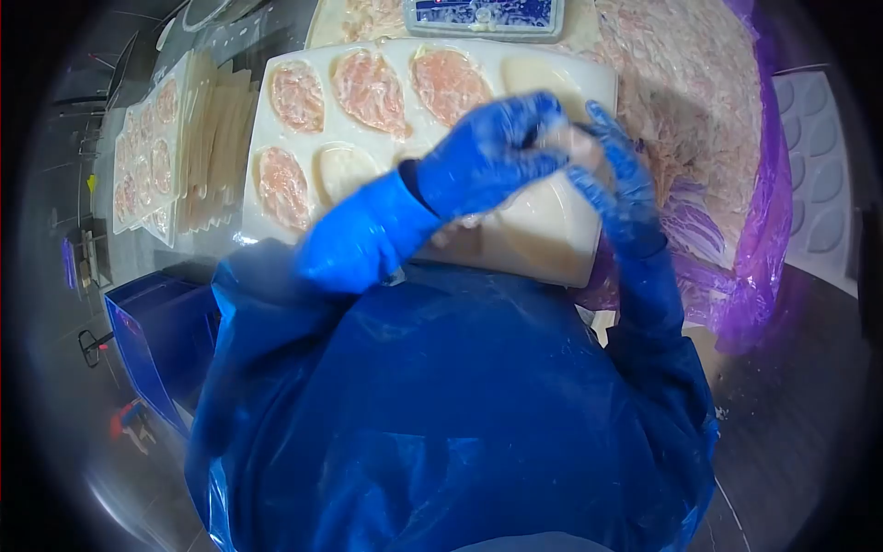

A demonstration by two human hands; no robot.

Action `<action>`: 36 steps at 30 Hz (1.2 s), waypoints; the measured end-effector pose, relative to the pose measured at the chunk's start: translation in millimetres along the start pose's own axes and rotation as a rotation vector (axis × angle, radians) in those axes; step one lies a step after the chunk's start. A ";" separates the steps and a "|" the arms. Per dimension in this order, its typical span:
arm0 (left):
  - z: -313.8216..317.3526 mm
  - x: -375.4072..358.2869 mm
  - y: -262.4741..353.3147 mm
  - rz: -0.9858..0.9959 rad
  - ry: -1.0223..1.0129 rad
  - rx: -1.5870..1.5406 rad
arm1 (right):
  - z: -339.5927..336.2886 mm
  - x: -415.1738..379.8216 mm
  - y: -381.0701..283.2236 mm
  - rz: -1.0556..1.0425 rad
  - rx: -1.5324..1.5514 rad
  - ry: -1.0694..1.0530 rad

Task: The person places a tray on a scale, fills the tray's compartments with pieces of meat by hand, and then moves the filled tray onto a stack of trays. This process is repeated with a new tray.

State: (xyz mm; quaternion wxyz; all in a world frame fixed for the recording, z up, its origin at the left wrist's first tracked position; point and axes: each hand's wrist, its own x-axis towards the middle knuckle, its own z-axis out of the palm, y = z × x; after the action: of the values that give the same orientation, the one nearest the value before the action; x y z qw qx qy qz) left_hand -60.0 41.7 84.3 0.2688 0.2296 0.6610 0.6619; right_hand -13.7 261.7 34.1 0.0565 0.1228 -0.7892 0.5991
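A pale piece of raw meat [572, 145] is held between my two blue-gloved hands, above the right part of a white mould tray [423, 138]. My left hand [497, 152] reaches across the tray, its fingers closed on the meat's left side. From the right, my right hand [628, 184] curves its fingers around the other side, thumb and forefinger apart; the fingers are slightly blurred. Flat pink meat portions [368, 90] fill several leaf-shaped hollows of the tray. A hollow [538, 78] at the upper right is bare. My left forearm hides part of the lower row.
A large heap of raw meat [685, 101] lies on purple plastic film [773, 184] to the right. Stacked filled sheets [147, 166] stand at left, above a blue bin [152, 331]. A scale [486, 17] sits behind the tray. Another mould tray [819, 166] is far right.
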 end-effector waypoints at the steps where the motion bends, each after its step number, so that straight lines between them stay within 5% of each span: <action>1: -7.7 5.0 9.5 -0.033 0.024 -0.075 | -5.7 9.4 -3.0 -0.012 0.045 -0.005; 4: -13.5 13.3 26.1 0.027 0.139 -0.169 | -21.2 27.2 7.2 0.265 0.459 0.046; 11: -39.8 46.6 41.5 0.352 0.279 -0.062 | -14.1 60.6 3.2 -0.004 0.326 0.049; 14: -38.4 57.8 -7.8 0.724 0.107 0.714 | -29.7 64.2 24.4 0.074 0.267 0.142; 16: 21.4 26.1 -62.4 0.371 0.102 1.892 | -31.3 52.1 23.5 0.027 0.203 0.242; 18: 46.3 -4.5 -92.9 0.442 -0.086 1.463 | -28.9 42.3 28.6 0.014 0.148 0.205; 20: 38.1 -9.7 -47.7 0.407 -0.314 1.098 | -24.6 31.3 24.7 0.015 0.092 0.178; 22: 14.4 5.0 -37.2 0.423 -0.134 1.084 | -9.0 23.1 10.1 -0.289 -0.539 0.076; 23: -1.7 16.4 -38.5 0.434 0.060 1.072 | -2.4 17.2 5.5 -0.287 -0.538 0.075; 25: -34.0 30.1 -70.7 0.415 0.065 1.207 | 8.5 4.3 -2.8 -0.164 -0.915 -0.228; 30: -37.1 27.7 -68.8 0.341 0.097 1.302 | 0.6 -7.9 -13.4 -0.122 -0.920 -0.368; 32: -22.4 24.0 -78.4 0.334 0.181 1.259 | 3.8 8.2 -14.8 -0.253 -0.903 -0.139; 34: -35.3 26.8 -79.1 0.335 0.152 1.217 | 14.8 16.5 -4.1 -0.286 -0.910 -0.154; 35: -56.7 31.6 -81.8 0.471 0.032 1.904 | 19.6 20.9 8.1 -0.258 -0.941 -0.229; 36: -63.4 26.6 -74.6 0.448 0.156 1.701 | 22.1 28.7 16.5 -0.240 -0.972 -0.309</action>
State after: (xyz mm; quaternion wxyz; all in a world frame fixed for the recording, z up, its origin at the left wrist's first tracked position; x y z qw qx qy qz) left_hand -117.9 10.3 7.0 -0.1750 0.4304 0.8855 -0.0032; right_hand -44.3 241.0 19.4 0.0579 0.2590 -0.9556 0.1277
